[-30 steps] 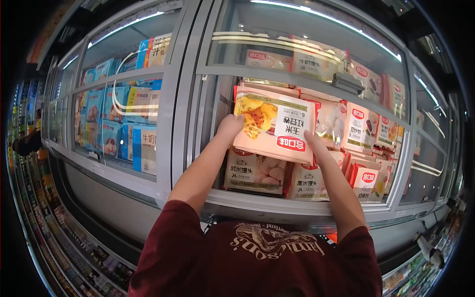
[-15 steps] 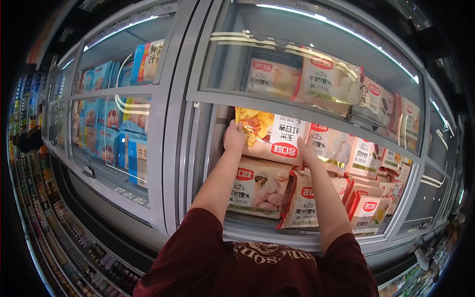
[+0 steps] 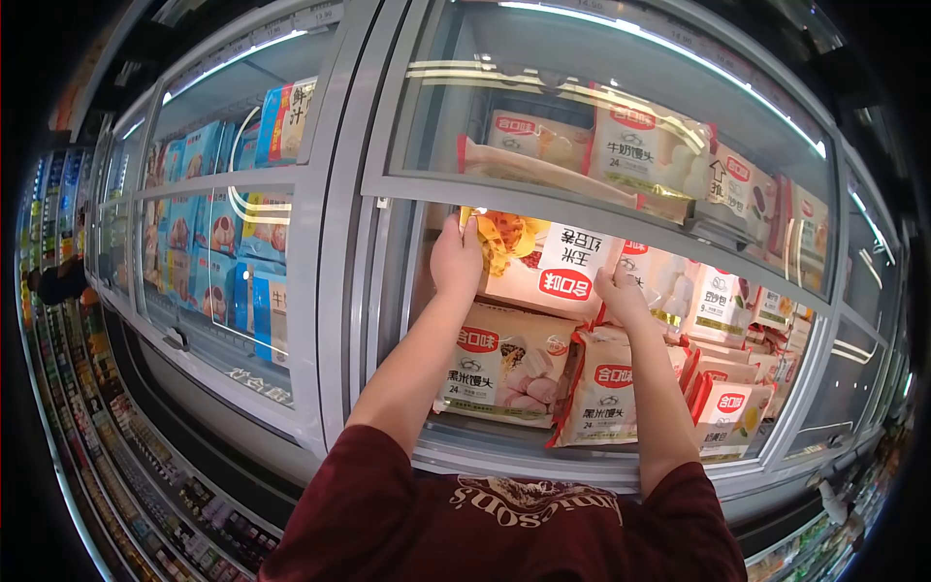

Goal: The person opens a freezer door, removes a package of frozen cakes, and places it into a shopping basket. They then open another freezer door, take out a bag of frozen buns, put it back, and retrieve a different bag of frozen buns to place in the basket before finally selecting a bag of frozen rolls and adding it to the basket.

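Observation:
Both hands hold a frozen bag of corn and red bean rolls (image 3: pixel 533 283) by its two sides, its print upside down to me. My left hand (image 3: pixel 456 257) is closed on the left edge, thumb on the front. At the right edge my right hand (image 3: pixel 619 291) is closed too, beside another bag of buns (image 3: pixel 669 301). Below the held bag lie a bag of black rice buns (image 3: pixel 504 373) and a second black rice bag (image 3: pixel 606 403), partly covered by my right forearm. A pale, red-trimmed package edge (image 3: pixel 562 175) shows behind the upper glass.
The freezer's opening has a grey frame (image 3: pixel 344 291) at left and an upper glass pane (image 3: pixel 465 97) above my hands. More bun bags (image 3: pixel 648 145) stand behind that pane. Blue packages (image 3: pixel 208 247) fill the left freezer. Stocked shelves (image 3: pixel 126 427) run along the lower left.
The held bag has tilted slightly, its right side lower, and both hands remain on it. A pale, red-trimmed edge has appeared behind the upper glass. My view has shifted a little.

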{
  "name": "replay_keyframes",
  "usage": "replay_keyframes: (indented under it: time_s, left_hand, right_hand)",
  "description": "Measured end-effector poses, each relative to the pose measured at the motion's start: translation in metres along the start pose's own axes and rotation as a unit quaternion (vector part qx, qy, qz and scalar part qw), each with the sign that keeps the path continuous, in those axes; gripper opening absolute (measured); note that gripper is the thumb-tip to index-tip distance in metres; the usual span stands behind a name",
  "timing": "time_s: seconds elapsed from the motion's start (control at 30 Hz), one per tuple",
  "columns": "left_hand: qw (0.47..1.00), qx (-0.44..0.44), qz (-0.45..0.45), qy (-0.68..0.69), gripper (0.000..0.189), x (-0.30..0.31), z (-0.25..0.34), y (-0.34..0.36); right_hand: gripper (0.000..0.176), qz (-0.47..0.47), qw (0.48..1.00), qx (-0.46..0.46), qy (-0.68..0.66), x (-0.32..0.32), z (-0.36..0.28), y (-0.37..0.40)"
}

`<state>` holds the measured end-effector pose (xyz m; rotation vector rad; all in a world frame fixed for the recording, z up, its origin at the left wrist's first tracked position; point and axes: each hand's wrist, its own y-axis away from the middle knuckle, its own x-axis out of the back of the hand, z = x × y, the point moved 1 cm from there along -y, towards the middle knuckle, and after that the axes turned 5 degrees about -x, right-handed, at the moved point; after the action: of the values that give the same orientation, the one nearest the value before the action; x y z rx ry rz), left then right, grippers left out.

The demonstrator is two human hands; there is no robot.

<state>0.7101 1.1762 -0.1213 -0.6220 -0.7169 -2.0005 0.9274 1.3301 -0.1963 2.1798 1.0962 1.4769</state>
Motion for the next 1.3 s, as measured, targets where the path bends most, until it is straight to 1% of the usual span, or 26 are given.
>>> replay_keyframes:
  time_s: [0.03,0.1,0.13,0.17,0.2,0.23,0.3,0.33,0.43,0.47,0.5,0.53,0.57,0.67,0.7,0.73,0.77,0.87,0.97,1.07,1.1,1.13,1.17,1.27,1.3]
  left_hand:
    - [0.999,-0.046,0.018,0.014,0.031,-0.003,-0.003,-0.012]
    - [0.988,-0.139,0.054,0.041,0.032,-0.013,-0.011,-0.042]
    - [0.99,-0.112,0.058,0.068,0.03,-0.009,0.006,-0.051]
    - [0.99,-0.086,0.062,0.095,0.029,0.001,0.038,-0.057]
    - [0.988,-0.062,0.066,0.123,0.027,0.005,0.058,-0.067]
    - [0.988,-0.104,0.082,0.076,0.024,0.0,0.061,-0.08]
    - [0.976,-0.186,0.116,-0.017,0.019,-0.015,0.059,-0.112]
    - [0.964,-0.207,0.16,-0.047,0.015,-0.032,0.053,-0.125]
    - [0.986,-0.163,0.03,-0.001,0.019,-0.054,0.035,-0.145]
    - [0.988,-0.153,-0.019,-0.006,0.023,-0.068,0.021,-0.152]
    - [0.987,-0.15,-0.05,0.037,0.025,-0.078,0.016,-0.152]
    - [0.983,-0.144,-0.081,0.081,0.028,-0.088,0.013,-0.147]
    - [0.976,-0.139,-0.113,0.124,0.03,-0.099,0.01,-0.143]
    - [0.984,-0.137,-0.111,0.008,0.038,-0.131,-0.007,-0.137]
    - [0.98,-0.198,0.002,0.011,0.039,-0.132,-0.005,-0.13]
    - [0.959,-0.257,0.116,0.012,0.04,-0.132,-0.006,-0.118]
    - [0.923,-0.311,0.227,0.012,0.041,-0.129,-0.009,-0.11]
    - [0.913,-0.328,0.187,-0.154,0.042,-0.121,-0.02,-0.103]
    - [0.909,-0.372,0.145,-0.119,0.049,-0.105,0.001,-0.092]
    - [0.922,-0.36,0.031,-0.137,0.053,-0.116,-0.001,-0.093]
    - [0.932,-0.335,-0.037,-0.134,0.054,-0.121,-0.002,-0.094]
    - [0.936,-0.309,-0.104,-0.132,0.055,-0.124,-0.003,-0.097]
    - [0.936,-0.28,-0.169,-0.128,0.055,-0.128,-0.005,-0.1]
    - [0.964,-0.178,-0.148,-0.132,0.056,-0.138,-0.009,-0.099]
    - [0.963,-0.2,-0.094,-0.155,0.056,-0.137,-0.008,-0.099]
  right_hand:
    - [0.049,-0.007,0.998,-0.004,-0.062,0.005,-0.003,-0.002]
    - [0.049,-0.019,0.982,-0.012,-0.186,0.047,-0.052,0.006]
    - [0.05,-0.036,0.971,-0.015,-0.234,0.059,-0.065,0.002]
    - [0.051,-0.053,0.958,-0.018,-0.283,0.069,-0.076,-0.005]
    - [0.051,-0.031,0.944,0.009,-0.327,0.072,-0.081,-0.017]
    - [0.051,-0.012,0.928,0.037,-0.37,0.076,-0.086,-0.028]
    - [0.048,0.1,0.881,0.15,-0.437,0.061,-0.085,-0.067]
    - [0.046,0.097,0.868,0.234,-0.427,0.054,-0.067,-0.103]
    - [0.046,0.122,0.85,0.201,-0.471,0.061,-0.09,-0.102]
    - [0.047,0.078,0.875,0.167,-0.448,0.075,-0.11,-0.083]
    - [0.047,0.127,0.925,0.177,-0.312,0.078,-0.119,-0.079]
    - [0.047,0.172,0.953,0.183,-0.169,0.078,-0.126,-0.077]
    - [0.048,0.214,0.959,0.184,-0.022,0.074,-0.129,-0.077]
    - [0.044,0.31,0.93,0.172,-0.096,0.054,-0.135,-0.094]
    - [0.043,0.234,0.927,0.159,-0.245,0.058,-0.14,-0.091]
    - [0.043,0.152,0.898,0.14,-0.388,0.065,-0.145,-0.088]
    - [0.042,0.064,0.843,0.117,-0.521,0.066,-0.15,-0.086]
    - [0.041,0.021,0.828,0.139,-0.543,0.052,-0.134,-0.105]
    - [0.035,-0.012,0.802,0.137,-0.582,0.052,-0.135,-0.107]
    - [0.035,-0.028,0.835,0.145,-0.53,0.059,-0.129,-0.111]
    - [0.036,0.017,0.907,0.158,-0.39,0.067,-0.132,-0.105]
    - [0.038,0.061,0.954,0.168,-0.24,0.079,-0.137,-0.096]
    - [0.04,0.102,0.976,0.173,-0.082,0.084,-0.14,-0.092]
    - [0.043,0.075,0.981,0.157,-0.08,0.065,-0.125,-0.117]
    - [0.045,0.034,0.968,0.16,-0.189,0.054,-0.117,-0.133]
